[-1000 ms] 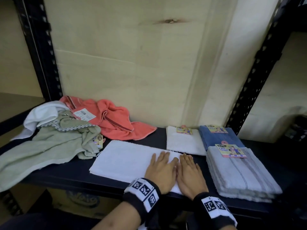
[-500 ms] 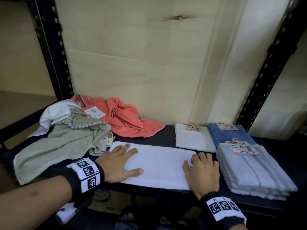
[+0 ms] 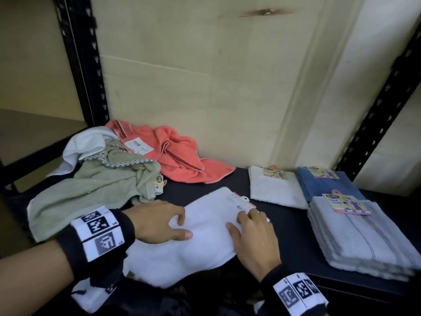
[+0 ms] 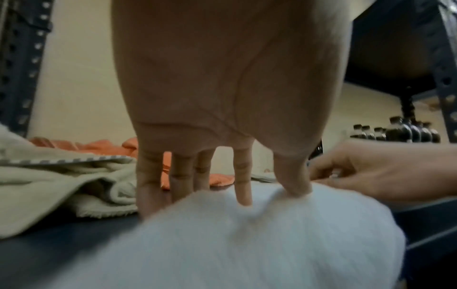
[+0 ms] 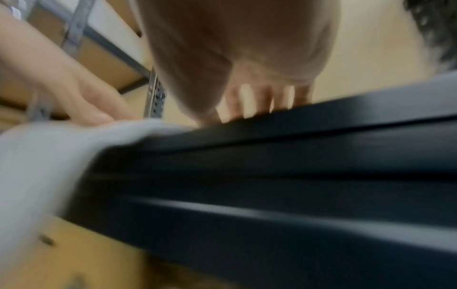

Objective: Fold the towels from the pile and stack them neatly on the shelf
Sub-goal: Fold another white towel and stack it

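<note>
Left hand (image 3: 159, 221) on the left end of the white towel (image 3: 205, 233), thumb and forefinger pinching up a fold, other fingers loose. Right hand (image 3: 255, 238) at the right end, fingers (image 3: 252, 213) bent onto the tag corner; pinching or pressing, impossible to tell. Towel between both hands on the dark shelf (image 3: 289, 233), long axis left to right, near edge overhanging; folded stack (image 3: 362, 238) just right.

In front of me is a pale wooden wall (image 3: 205, 87) with a dark knot (image 3: 265, 12) near the top. Black metal posts (image 3: 79, 60) with holes stand on both sides. Far off I see dark bottles (image 4: 405, 132), I think.
</note>
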